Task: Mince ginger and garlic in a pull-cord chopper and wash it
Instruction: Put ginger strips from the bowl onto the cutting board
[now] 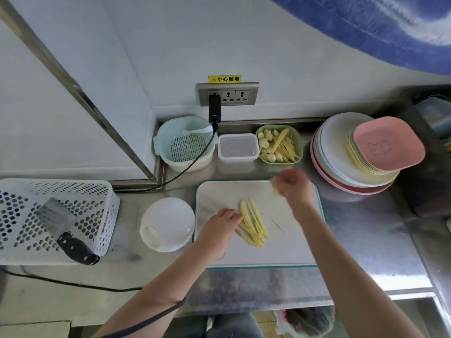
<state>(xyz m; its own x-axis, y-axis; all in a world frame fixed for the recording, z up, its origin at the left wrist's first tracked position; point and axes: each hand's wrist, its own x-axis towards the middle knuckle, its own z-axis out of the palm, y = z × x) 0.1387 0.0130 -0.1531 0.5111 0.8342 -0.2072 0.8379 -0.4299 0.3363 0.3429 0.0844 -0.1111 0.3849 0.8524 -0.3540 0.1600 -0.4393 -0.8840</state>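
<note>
Left hand point(220, 222), centre frame: fingers resting loose on ginger strips point(253, 226) atop cutting board point(288, 250). Right hand point(294, 186): blurred, possibly pinching one strip. White chopper point(167, 224) left of board.

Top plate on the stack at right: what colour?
Pink, with a faint bear outline; head view, the only one.

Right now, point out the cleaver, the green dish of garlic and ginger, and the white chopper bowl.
cleaver point(55, 217), head view, on the flat blade.
green dish point(299, 139), head view, on its right rim.
white chopper bowl point(168, 215), head view, on its upper wall.
</note>
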